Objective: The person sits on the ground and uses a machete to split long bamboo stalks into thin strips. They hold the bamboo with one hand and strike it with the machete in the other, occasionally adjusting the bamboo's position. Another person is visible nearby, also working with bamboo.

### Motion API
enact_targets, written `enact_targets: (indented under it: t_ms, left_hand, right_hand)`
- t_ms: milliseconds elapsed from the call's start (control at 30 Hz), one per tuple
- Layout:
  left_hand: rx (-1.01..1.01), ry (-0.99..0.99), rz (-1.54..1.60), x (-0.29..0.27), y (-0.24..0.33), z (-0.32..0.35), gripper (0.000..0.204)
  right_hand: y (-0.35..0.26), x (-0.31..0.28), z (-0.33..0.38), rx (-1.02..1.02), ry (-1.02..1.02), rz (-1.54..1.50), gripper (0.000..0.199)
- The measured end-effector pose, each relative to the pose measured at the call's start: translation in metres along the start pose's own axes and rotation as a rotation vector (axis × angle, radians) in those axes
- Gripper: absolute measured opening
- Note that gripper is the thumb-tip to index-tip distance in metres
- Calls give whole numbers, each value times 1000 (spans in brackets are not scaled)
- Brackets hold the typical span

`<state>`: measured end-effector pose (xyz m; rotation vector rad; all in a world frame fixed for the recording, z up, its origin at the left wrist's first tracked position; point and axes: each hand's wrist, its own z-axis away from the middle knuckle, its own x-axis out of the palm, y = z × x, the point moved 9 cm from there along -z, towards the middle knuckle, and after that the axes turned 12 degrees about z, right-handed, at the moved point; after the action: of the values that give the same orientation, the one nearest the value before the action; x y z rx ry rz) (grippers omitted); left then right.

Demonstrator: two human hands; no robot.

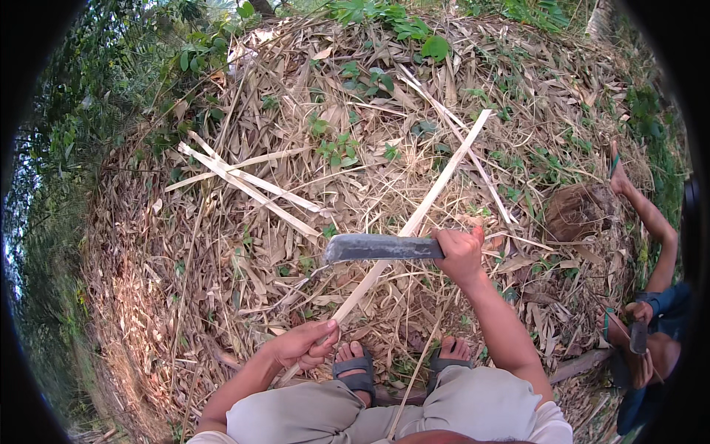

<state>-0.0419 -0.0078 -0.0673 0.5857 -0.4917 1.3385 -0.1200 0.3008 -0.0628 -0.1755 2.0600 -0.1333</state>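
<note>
a seated person's pale trousers [296, 414] fill the foreground, with dark sandals [359, 379] planted on the ground and a thin stalk [416, 377] rising between the knees. beside one knee, the left hand [305, 345] is closed around the lower part of a long wooden strip [435, 192], thumb on top and fingers curled about it. the strip slants up and away to the right, out over the litter, its far end bare. above it, the right hand [460, 255] is wrapped tightly around the near end of a broad knife [381, 249], whose dark blade points left and crosses over the middle of the strip; whether the two touch cannot be told. at the far right, a co-worker [658, 351] in blue clothing grips a dark blade [638, 337], one bare leg stretched toward a brown stump [580, 212]. dry leaves [355, 277] blanket the slope. farther off, pale slats [251, 194] lie crossed at left, and narrow splints [433, 102] rest at right, near the strip's far end. green plants [436, 48] line the upper edge.
</note>
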Motion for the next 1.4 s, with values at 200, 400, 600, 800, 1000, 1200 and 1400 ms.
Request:
enact_targets:
  t_ms: [200,400,600,800,1000,1200,1400]
  left_hand:
    - [14,-86,-127,-88,-41,71,46]
    - [311,12,241,-58,32,23,37]
    - [616,-59,211,-13,109,-5,29]
    - [797,-30,163,11,125,-17,22]
    - [685,-110,260,15,85,-40,25]
    - [485,-169,237,-2,47,-37,21]
    - [389,-127,360,-31,-15,-44,28]
  right_hand:
    - [260,-4,17,816,-122,302,31]
    - [165,37,51,1149,-346,-537,27]
    - [48,52,118,930,-794,-547,31]
    - [-13,-19,111,812,-742,-498,41]
    - [-89,-96,15,63,-505,-210,60]
    - [-155,-63,7,-275,-699,7,66]
    - [-182,-9,72,-194,-703,-326,53]
